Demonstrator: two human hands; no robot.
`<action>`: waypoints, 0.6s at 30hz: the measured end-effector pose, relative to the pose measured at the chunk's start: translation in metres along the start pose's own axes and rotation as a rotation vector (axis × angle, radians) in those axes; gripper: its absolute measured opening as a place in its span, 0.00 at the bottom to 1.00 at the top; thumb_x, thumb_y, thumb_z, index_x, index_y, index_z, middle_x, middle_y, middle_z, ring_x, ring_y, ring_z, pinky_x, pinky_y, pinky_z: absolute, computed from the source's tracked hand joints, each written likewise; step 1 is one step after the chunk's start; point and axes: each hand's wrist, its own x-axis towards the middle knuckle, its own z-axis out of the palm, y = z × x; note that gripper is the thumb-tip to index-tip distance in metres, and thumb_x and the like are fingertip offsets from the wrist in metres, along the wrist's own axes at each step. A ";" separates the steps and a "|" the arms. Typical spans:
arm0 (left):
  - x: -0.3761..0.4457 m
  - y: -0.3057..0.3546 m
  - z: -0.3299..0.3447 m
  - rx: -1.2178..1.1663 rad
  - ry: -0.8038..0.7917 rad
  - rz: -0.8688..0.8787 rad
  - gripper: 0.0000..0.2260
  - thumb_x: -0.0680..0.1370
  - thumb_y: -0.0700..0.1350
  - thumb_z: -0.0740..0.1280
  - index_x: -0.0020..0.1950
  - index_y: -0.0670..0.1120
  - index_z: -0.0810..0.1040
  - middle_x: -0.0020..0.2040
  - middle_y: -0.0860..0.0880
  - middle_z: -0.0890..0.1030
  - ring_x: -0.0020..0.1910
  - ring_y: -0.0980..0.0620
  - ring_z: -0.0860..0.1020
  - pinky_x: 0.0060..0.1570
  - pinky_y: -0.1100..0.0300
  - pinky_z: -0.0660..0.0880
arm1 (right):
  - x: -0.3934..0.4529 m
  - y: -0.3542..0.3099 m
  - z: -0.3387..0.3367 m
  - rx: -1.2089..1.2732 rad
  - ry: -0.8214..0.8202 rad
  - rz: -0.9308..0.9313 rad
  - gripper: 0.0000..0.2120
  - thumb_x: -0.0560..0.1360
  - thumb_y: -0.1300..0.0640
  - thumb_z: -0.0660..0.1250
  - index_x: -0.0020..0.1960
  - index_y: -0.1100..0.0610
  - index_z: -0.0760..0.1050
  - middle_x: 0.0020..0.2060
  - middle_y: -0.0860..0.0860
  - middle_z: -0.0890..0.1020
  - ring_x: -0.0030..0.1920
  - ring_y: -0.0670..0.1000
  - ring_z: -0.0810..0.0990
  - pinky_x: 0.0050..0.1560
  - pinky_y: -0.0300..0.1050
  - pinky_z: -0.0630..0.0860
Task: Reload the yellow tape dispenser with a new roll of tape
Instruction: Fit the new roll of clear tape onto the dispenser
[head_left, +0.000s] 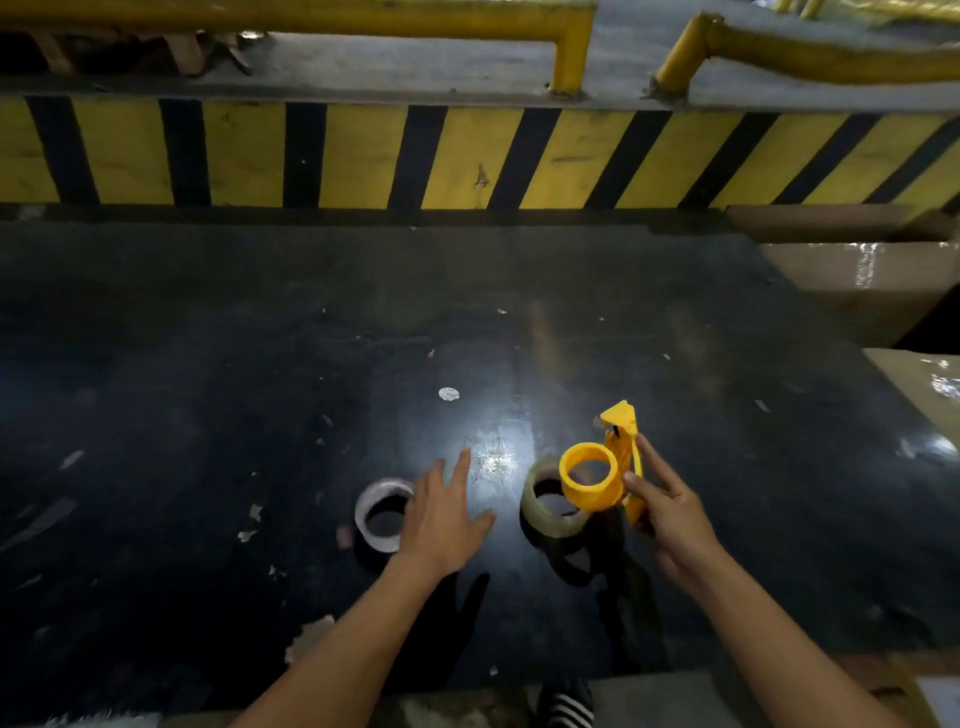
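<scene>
My right hand (670, 512) grips the yellow tape dispenser (602, 475) by its flat side, lifted above the black table (260, 338); its bare round hub faces me and the pointed cutter end points away. Just below and behind the hub a roll of clear tape (545, 519) lies flat on the table. To the left lies a second ring, grey-white with a dark hollow (376, 514). My left hand (444, 514) hovers open, fingers spread, right beside that grey ring and partly covering its right edge.
A yellow-and-black striped barrier (467, 156) runs along the far side, with yellow rails (571, 47) above. Taped cardboard boxes (857, 291) stand at the right. Scraps of paper and tape (449, 394) litter the tabletop. A striped shoe (566, 706) shows below the near edge.
</scene>
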 end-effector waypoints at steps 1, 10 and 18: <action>0.002 0.013 0.005 -0.017 -0.037 0.034 0.41 0.79 0.59 0.67 0.83 0.54 0.46 0.83 0.39 0.52 0.81 0.38 0.53 0.78 0.43 0.60 | -0.002 -0.001 -0.007 0.015 0.026 -0.003 0.26 0.79 0.67 0.64 0.73 0.48 0.69 0.46 0.48 0.84 0.40 0.41 0.83 0.37 0.37 0.76; 0.038 0.099 0.046 0.141 -0.280 0.127 0.39 0.76 0.59 0.67 0.81 0.63 0.46 0.82 0.37 0.48 0.79 0.31 0.54 0.71 0.35 0.67 | 0.005 0.002 -0.069 0.034 0.101 0.039 0.26 0.78 0.65 0.65 0.72 0.46 0.71 0.55 0.51 0.85 0.53 0.51 0.83 0.63 0.56 0.77; 0.056 0.124 0.058 0.258 -0.336 0.058 0.41 0.76 0.62 0.67 0.81 0.64 0.45 0.82 0.36 0.46 0.79 0.29 0.51 0.70 0.35 0.67 | 0.027 0.011 -0.099 0.025 0.079 0.106 0.26 0.78 0.64 0.67 0.71 0.43 0.71 0.51 0.45 0.85 0.53 0.47 0.82 0.61 0.53 0.77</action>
